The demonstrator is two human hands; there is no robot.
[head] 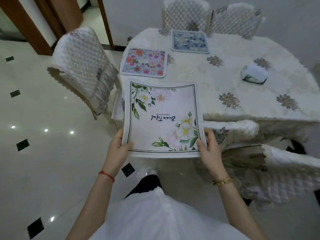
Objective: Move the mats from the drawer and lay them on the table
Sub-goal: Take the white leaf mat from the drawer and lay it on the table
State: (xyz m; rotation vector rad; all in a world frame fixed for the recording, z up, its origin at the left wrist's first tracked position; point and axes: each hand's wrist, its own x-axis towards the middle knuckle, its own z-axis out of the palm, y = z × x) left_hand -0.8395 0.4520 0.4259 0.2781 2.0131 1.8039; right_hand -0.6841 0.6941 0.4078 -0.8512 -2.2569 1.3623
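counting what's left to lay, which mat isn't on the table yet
The white mat with green leaves and script lettering: both hands hold its near corners. The pink floral mat and blue mat lie flat on the table.

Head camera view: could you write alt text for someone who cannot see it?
A person's left hand and right hand hold a white floral mat printed "Beautiful" by its near corners, over the near edge of a dining table. A pink floral mat and a blue mat lie on the table, with a tissue box; quilted chairs surround it.
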